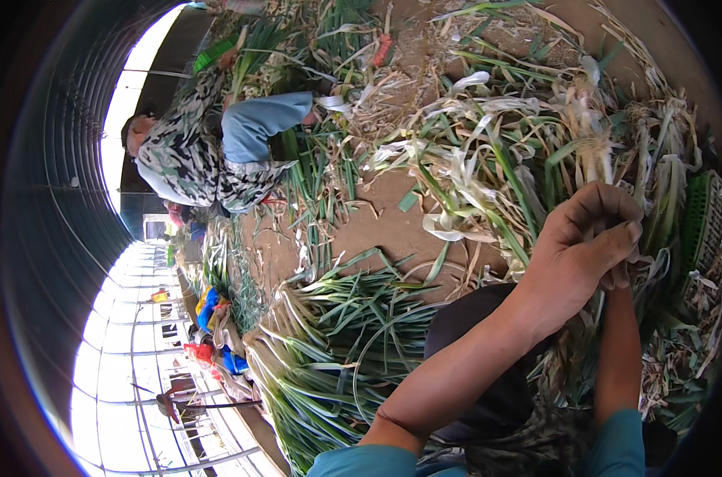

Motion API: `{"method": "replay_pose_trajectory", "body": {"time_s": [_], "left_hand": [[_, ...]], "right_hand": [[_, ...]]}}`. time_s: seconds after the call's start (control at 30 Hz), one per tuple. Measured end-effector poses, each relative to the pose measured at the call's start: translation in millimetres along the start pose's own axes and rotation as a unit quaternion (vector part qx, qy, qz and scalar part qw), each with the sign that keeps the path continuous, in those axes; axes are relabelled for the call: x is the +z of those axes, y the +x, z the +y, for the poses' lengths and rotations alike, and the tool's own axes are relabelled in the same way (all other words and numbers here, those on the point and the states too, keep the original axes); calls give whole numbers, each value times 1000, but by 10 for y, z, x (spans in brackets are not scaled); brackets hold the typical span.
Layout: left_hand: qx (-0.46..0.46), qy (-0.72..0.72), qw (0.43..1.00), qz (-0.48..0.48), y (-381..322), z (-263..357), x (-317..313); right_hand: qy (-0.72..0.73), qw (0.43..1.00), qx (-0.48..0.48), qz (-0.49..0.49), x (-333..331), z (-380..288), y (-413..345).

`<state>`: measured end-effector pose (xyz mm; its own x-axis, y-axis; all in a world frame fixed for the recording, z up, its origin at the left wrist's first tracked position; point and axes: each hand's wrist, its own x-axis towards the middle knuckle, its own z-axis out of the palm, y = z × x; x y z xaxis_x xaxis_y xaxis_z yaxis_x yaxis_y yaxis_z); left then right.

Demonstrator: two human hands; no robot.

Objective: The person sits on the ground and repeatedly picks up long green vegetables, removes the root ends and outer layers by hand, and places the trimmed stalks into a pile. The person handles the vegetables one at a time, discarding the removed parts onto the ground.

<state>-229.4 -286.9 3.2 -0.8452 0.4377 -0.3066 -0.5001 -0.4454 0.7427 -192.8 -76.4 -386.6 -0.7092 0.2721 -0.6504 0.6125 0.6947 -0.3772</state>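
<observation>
My left hand [587, 238] reaches in from the lower left, its fingers curled and its thumb bent against them. Whether anything is pinched between them is hidden. My right hand [616, 275] is mostly covered by the left one; only some fingers and the forearm show, and its grip cannot be made out. Just past the hands lie pale, rooted ends of green onion stalks [593, 143]. Loose green leaves and whitish peelings [465, 179] are heaped to the left of these stalks.
A green plastic crate [700, 214] stands at the right. Many green onions [331, 352] lie at the lower middle, beside my dark-clad knee [480, 352]. A person in camouflage [188, 149] works among onions at the upper left. Coloured bags [218, 334] are at the left.
</observation>
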Motion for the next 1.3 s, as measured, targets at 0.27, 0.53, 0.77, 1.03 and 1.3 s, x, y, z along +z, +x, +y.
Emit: {"method": "replay_pose_trajectory", "body": {"time_s": [0.27,0.53,0.77,1.03,1.3], "left_hand": [[63,308,947,60,141,-337,-81],[110,134,984,-39,255,-1065,347],[34,120,992,15,-21,-715,162],[124,22,943,-308,-392,-366,1080],[10,-145,932,-331,-429,-364,1241]], "right_hand": [[577,785,-182,133,-880,284,-1319],[521,821,-221,76,-1467,-649,-2848],[541,787,-199,221,-2043,-138,-3338],[574,748,-295,157,-2286,-110,-3643],[481,824,-288,-84,-2203,-162,-3654]]}}
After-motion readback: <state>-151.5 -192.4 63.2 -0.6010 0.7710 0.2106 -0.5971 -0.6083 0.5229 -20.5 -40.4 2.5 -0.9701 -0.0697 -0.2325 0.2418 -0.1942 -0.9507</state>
